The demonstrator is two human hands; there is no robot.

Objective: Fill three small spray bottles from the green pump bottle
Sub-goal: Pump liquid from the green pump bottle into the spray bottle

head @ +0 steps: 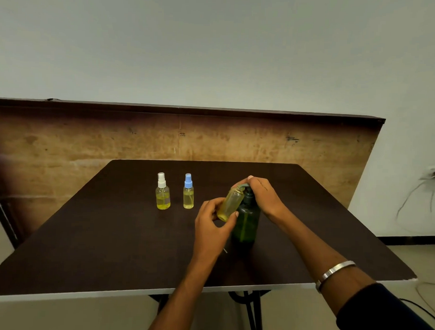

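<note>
We see a dark brown, square-cornered table (110,235) with a pale edge, and on it stands a dark green translucent plastic pump bottle (246,222), upright, a little right of the table's middle; our right hand (262,193) rests over its pump head, the fingers bent down around the top so that they grip it, and the spout is mostly hidden beneath them; our left hand (212,224) holds a small clear uncapped plastic bottle (231,202) with yellowish liquid inside, pinched between thumb and fingers near its base, tilted with its open neck up against the pump's spout and its bottom pointing down toward us; this small bottle touches the green one's shoulder or lies just in front of it, and we cannot tell which; farther back and to the left stand two more small clear spray bottles, both upright and well apart from the hands: one with a white spray cap (162,191), holding yellow liquid in its lower half, and beside it to the right one with a light blue spray cap (188,191), with paler yellow liquid; a silver metal bangle (334,271) circles our right forearm, above a dark sleeve (383,316); behind the table leans a worn brown wooden board (89,135) against a pale wall (216,41).
</note>
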